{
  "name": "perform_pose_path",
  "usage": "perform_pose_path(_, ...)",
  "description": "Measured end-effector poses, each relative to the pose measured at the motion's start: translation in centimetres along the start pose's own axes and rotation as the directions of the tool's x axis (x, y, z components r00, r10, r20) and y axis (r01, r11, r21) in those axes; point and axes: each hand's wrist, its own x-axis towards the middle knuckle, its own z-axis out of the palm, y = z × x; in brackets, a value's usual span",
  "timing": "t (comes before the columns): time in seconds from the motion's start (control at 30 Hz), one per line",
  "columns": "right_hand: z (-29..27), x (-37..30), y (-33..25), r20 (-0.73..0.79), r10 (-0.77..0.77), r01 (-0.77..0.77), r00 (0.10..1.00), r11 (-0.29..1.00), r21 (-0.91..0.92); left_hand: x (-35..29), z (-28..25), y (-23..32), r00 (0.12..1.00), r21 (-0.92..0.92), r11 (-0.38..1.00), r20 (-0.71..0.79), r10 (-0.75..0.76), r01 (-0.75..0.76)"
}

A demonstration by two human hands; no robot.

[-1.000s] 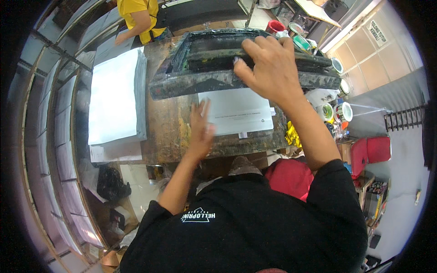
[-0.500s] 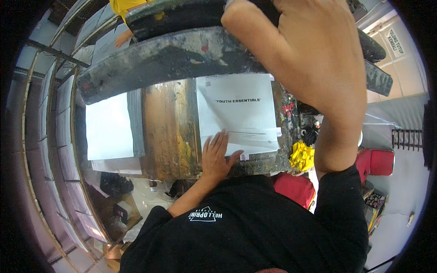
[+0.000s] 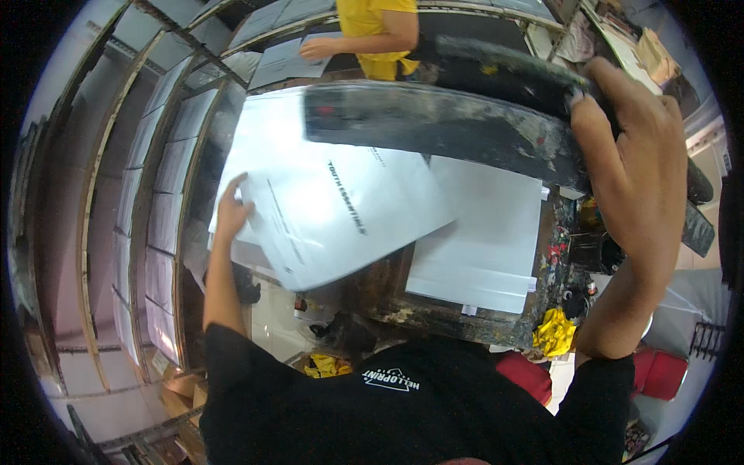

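Observation:
My left hand (image 3: 233,208) is at the left edge of a white printed sheet (image 3: 372,194), its fingers closed on that edge. The sheet is lifted and turned at an angle, with dark lettering on it. It overlaps a blank white piece (image 3: 480,240) lying on the stained worktable (image 3: 391,279), and its far part is hidden behind a bar. At the right, my right hand (image 3: 639,155) is closed round the end of a dark, ink-stained screen-printing frame (image 3: 457,120), tilted up above the table. Under the sheet's left side are more white sheets (image 3: 271,112).
Racks (image 3: 178,178) holding flat sheets stand along the left. Across the table is a person in yellow (image 3: 377,35), one hand near a rack. A crumpled yellow cloth (image 3: 553,333) and a dark container (image 3: 593,252) are at the right; a red chair (image 3: 659,372) stands beyond.
The printed sheet has come off the board and moved left, turning, with my left hand. A blank white piece now shows where it lay. The view has shifted, and my right hand still holds the frame.

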Motion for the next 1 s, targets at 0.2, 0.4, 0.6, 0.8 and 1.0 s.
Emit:
perform_pose_path(0.2, 0.3, -2.1, -1.7, -0.025, 0.117, -0.114, 0.993, 0.989, 0.099, 10.5, -0.4, -2.3, 0.9, 0.72, 0.562, -0.422, -0.113, 0.408)
perform_pose_path(0.4, 1.1, -10.9, -6.2, 0.148, 0.138, -0.156, 0.979, 0.981, 0.117, -17.8, 11.7, 23.5, 0.765, -0.962, 0.22, 0.264, 0.587, 0.162)
perform_pose_path(0.6, 9.4, -28.6, -9.2, 0.569, -0.042, -0.108, 0.822, 0.968, 0.227, -28.5, 20.6, 17.8, 0.666, -0.672, -0.145, 0.74, -0.097, 0.726)
perform_pose_path(0.8, 18.8, -39.7, -11.9, 0.627, -0.034, -0.199, 0.779, 0.934, 0.297, -28.7, 29.0, 10.2, 0.427, -0.478, -0.202, 0.869, -0.252, 0.854)
perform_pose_path(1.0, 27.5, -30.9, -6.7, 0.383, -0.05, -0.072, 0.922, 0.952, 0.299, -28.5, 28.4, 12.2, 0.428, -0.495, -0.124, 0.831, -0.355, 0.86)
